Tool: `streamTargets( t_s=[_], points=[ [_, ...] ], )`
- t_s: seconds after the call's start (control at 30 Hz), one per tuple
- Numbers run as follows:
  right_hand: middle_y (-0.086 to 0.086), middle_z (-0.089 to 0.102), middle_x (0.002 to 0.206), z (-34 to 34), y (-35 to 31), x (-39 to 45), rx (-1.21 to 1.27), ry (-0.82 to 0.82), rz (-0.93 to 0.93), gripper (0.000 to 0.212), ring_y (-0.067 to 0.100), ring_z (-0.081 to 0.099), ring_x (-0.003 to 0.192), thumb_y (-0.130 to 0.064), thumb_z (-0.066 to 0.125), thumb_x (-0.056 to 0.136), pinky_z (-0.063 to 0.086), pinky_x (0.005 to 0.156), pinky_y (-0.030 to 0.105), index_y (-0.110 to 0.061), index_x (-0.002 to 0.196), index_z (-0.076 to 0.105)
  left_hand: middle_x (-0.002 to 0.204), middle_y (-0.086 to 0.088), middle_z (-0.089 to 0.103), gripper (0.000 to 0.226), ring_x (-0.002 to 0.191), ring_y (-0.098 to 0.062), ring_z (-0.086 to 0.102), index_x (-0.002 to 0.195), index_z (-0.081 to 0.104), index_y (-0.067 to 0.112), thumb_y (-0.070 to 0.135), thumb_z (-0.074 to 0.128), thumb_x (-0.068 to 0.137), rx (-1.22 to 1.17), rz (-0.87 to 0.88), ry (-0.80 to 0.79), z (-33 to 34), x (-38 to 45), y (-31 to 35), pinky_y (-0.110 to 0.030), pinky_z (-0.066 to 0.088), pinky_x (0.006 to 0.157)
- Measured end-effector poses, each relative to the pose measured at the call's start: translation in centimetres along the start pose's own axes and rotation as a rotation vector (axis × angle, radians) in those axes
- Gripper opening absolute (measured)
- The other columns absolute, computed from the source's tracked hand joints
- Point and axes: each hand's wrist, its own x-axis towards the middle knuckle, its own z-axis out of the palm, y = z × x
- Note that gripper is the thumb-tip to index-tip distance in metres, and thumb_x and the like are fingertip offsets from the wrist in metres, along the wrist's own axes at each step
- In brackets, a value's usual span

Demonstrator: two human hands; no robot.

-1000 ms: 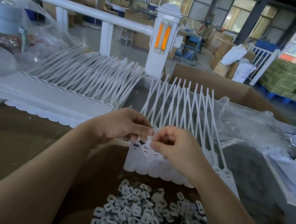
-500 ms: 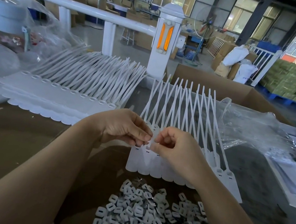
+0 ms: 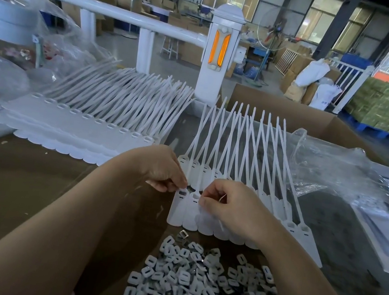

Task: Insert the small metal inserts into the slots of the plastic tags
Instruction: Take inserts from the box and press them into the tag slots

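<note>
White plastic tags (image 3: 206,214) lie fanned on the desk (image 3: 29,198); the left hand (image 3: 160,167) pinches the first tag's head, the right hand (image 3: 227,205) pinches at the second's slot. Insert pile (image 3: 206,283) is large: plenty left.

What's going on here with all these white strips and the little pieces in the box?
A person is fitting small inserts into plastic tags. Both hands work at the near row of tags: the left hand pinches the top of the leftmost tag, and the right hand pinches at the slot of the next tag along. A pile of loose inserts lies just in front of the tags. A second batch of tags sits to the left, untouched.
</note>
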Motion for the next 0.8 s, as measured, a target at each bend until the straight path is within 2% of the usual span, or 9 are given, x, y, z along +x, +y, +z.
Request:
streamTargets(
  t_s=[0.3, 0.43, 0.5, 0.63, 0.8],
  points=[
    [-0.013, 0.067, 0.087, -0.1, 0.02, 0.06, -0.011, -0.003, -0.004, 0.009, 0.004, 0.062, 0.077, -0.039, 0.066, 0.093, 0.047, 0.066, 0.017, -0.03, 0.091, 0.069, 0.054, 0.001, 0.064, 0.016, 0.042, -0.005, 0.053, 0.087, 0.076, 0.002, 0.018, 0.075, 0.084, 0.12, -0.001, -0.037, 0.1, 0.23, -0.08, -0.016, 0.045, 0.047],
    [-0.011, 0.067, 0.087, -0.07, 0.06, 0.04, -0.01, -0.006, -0.007, 0.01, 0.005, 0.062, 0.078, -0.039, 0.066, 0.093, 0.047, 0.067, 0.019, -0.03, 0.091, 0.068, 0.055, -0.002, 0.063, 0.023, 0.055, -0.017, 0.051, 0.089, 0.075, -0.003, 0.018, 0.076, 0.082, 0.125, -0.011, -0.038, 0.12, 0.41, -0.11, -0.023, 0.043, 0.052],
    [-0.011, 0.067, 0.088, -0.05, 0.04, 0.06, -0.008, -0.011, -0.004, 0.009, 0.005, 0.062, 0.079, -0.039, 0.066, 0.093, 0.045, 0.066, 0.02, -0.03, 0.09, 0.068, 0.054, -0.001, 0.062, 0.021, 0.058, -0.019, 0.051, 0.087, 0.076, -0.001, 0.019, 0.079, 0.08, 0.136, -0.007, -0.035, 0.19, 0.44, -0.17, -0.023, 0.044, 0.051],
    [-0.011, 0.066, 0.087, -0.04, -0.02, 0.06, -0.005, -0.017, -0.004, 0.008, 0.004, 0.061, 0.078, -0.038, 0.066, 0.093, 0.043, 0.066, 0.017, -0.032, 0.089, 0.067, 0.062, -0.001, 0.065, 0.01, 0.057, -0.013, 0.052, 0.077, 0.074, 0.013, 0.019, 0.082, 0.078, 0.132, 0.002, -0.026, 0.3, 0.41, -0.29, -0.018, 0.045, 0.048],
    [-0.012, 0.066, 0.089, 0.05, -0.09, 0.03, -0.016, -0.015, -0.005, 0.007, 0.004, 0.061, 0.08, -0.037, 0.066, 0.093, 0.046, 0.067, 0.018, -0.034, 0.086, 0.065, 0.07, 0.0, 0.066, 0.014, 0.062, -0.01, 0.057, 0.082, 0.07, 0.014, 0.022, 0.081, 0.08, 0.165, -0.01, 0.006, 0.61, 0.31, -0.25, -0.017, 0.048, 0.048]
  ],
)
